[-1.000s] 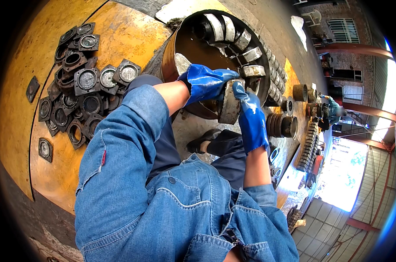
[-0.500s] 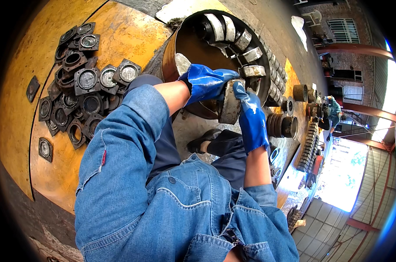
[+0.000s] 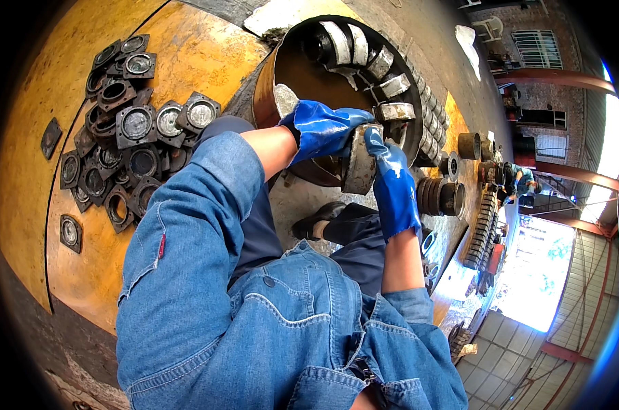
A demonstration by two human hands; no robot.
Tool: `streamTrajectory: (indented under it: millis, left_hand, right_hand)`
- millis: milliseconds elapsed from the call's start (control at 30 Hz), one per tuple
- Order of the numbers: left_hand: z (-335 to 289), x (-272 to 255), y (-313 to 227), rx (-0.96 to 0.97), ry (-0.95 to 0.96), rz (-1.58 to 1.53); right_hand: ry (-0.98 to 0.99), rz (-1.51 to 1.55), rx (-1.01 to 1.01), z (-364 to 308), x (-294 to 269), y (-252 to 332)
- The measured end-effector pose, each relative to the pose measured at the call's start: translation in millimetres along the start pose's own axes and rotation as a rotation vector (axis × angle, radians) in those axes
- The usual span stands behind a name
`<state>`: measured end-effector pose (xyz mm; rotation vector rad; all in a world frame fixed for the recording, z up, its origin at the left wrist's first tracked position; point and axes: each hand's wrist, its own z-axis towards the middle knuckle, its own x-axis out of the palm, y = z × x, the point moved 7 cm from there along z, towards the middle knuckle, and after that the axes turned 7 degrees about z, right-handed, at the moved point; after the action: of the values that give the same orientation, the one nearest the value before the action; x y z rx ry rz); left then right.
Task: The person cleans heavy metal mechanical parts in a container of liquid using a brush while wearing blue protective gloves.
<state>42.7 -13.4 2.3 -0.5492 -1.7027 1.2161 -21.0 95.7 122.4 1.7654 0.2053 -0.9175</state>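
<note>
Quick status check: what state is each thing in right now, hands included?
Left hand: blue-gloved, gripping the metal cylinder.
Right hand: blue-gloved, gripping the same cylinder from the other side.
Metal cylinder: held up between both hands.
Drum: open, on its side, metal cylinders stacked inside.
Square plates: loosely heaped on the yellow surface.

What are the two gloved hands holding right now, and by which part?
Both hold one grey metal cylinder: left hand across its top, right hand along its right side.

Square plates (image 3: 128, 147) lie left of the drum (image 3: 282, 75) holding metal rollers (image 3: 364, 58).
</note>
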Motion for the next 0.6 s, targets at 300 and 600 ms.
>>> streamTrajectory:
  millis: [300,600]
  left_hand:
    - [0.9,0.5,8.9,-0.109,0.035,-0.116]
    - [3.7,-0.5,3.7,0.096,0.012,0.128]
  right_hand:
    - [-0.008,-0.022,0.109,0.5,-0.4,3.5]
    - [-0.006,0.032,0.057,-0.1,1.8,4.1]
